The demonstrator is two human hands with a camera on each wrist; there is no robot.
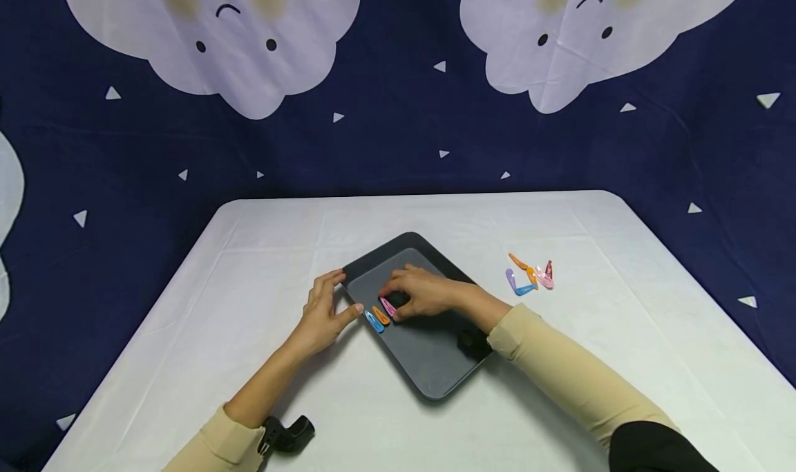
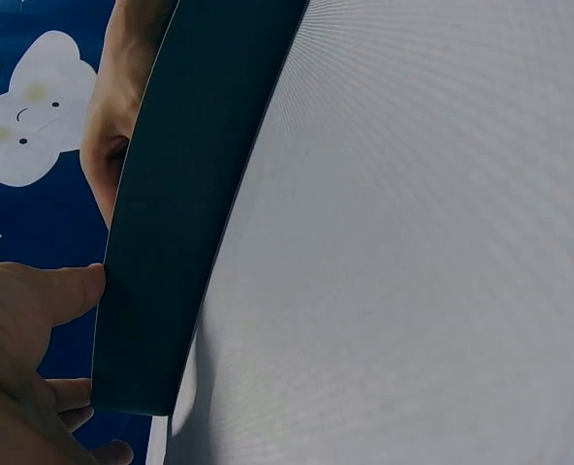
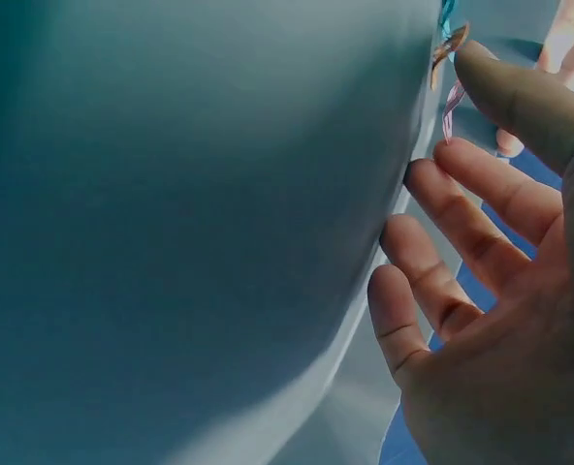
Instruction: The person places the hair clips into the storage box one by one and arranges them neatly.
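A dark grey tray (image 1: pixel 435 361) (image 2: pixel 185 213) lies at an angle on the white table. Inside it, along the left edge, are a blue hair clip (image 1: pixel 374 322), an orange one (image 1: pixel 381 315) and a pink one (image 1: pixel 388 307) (image 3: pixel 452 111), side by side. The right hand (image 1: pixel 429 292) (image 3: pixel 500 291) reaches over the tray and holds the pink clip by its ends between thumb and index finger, its other fingers spread. With extended fingers, the left hand (image 1: pixel 322 320) (image 2: pixel 20 339) touches the tray's outside at the left corner, thumb against the wall.
Right of the tray, several loose clips lie in a small group, among them a purple one (image 1: pixel 510 278), a blue one (image 1: pixel 526 289) and a dark red one (image 1: pixel 549 269). A navy cloth with clouds hangs behind the white table (image 1: pixel 280 230).
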